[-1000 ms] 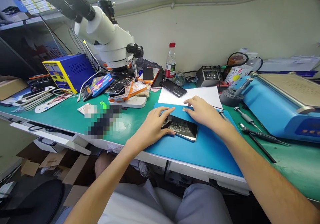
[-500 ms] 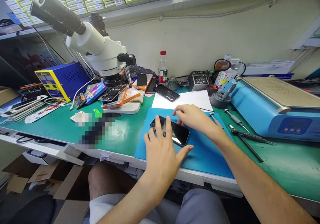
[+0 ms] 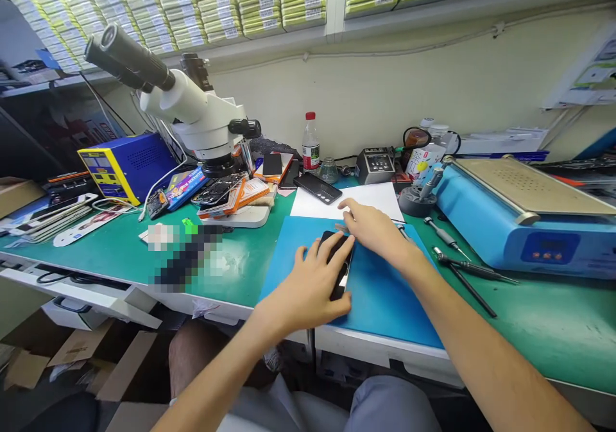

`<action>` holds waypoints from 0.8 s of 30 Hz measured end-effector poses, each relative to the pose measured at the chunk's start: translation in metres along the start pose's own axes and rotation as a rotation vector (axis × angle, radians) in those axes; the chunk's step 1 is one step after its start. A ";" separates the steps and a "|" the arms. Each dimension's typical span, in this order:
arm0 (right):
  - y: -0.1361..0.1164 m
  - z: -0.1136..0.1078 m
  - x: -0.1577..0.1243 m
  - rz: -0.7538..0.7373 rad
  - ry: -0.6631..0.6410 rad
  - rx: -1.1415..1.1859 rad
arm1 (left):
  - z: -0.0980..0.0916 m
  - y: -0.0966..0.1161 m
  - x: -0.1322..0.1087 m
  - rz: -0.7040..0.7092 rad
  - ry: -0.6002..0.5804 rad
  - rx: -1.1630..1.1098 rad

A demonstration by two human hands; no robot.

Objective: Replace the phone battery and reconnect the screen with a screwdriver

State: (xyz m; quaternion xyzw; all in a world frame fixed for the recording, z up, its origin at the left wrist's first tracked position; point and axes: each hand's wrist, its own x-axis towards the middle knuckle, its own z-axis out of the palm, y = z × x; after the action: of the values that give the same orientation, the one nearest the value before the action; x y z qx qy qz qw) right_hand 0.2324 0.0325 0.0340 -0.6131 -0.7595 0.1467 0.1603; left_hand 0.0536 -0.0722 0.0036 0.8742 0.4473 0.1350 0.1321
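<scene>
A black phone (image 3: 342, 266) lies lengthwise toward me on the blue work mat (image 3: 385, 294). My left hand (image 3: 312, 284) lies flat over it with fingers stretched out, covering most of it. My right hand (image 3: 373, 226) rests at the phone's far end, fingers extended and touching its top edge and the mat. A white sheet of paper (image 3: 366, 198) lies just behind the mat, with a second dark phone (image 3: 317, 188) on its left corner.
A white microscope (image 3: 187, 108) stands at the back left over stacked phone parts (image 3: 231, 191). A blue and yellow box (image 3: 128, 165) sits farther left. A blue machine (image 3: 520, 217) fills the right. Screwdrivers (image 3: 462, 262), a bottle (image 3: 310, 142) and a grey station (image 3: 375, 164) surround the mat.
The phone has turned from lying across the mat to pointing away from me. My left hand moved onto it; my right hand shifted to its far end. The view tilted upward.
</scene>
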 end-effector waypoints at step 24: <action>0.006 -0.005 -0.003 -0.218 -0.255 -0.143 | -0.049 -0.059 -0.030 0.070 -0.049 -0.012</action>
State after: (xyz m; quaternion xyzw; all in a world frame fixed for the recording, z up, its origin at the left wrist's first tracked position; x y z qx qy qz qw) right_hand 0.2406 0.0312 0.0354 -0.5134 -0.8441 0.1508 0.0337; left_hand -0.0247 -0.0574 0.0248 0.8915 0.4125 0.1206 0.1436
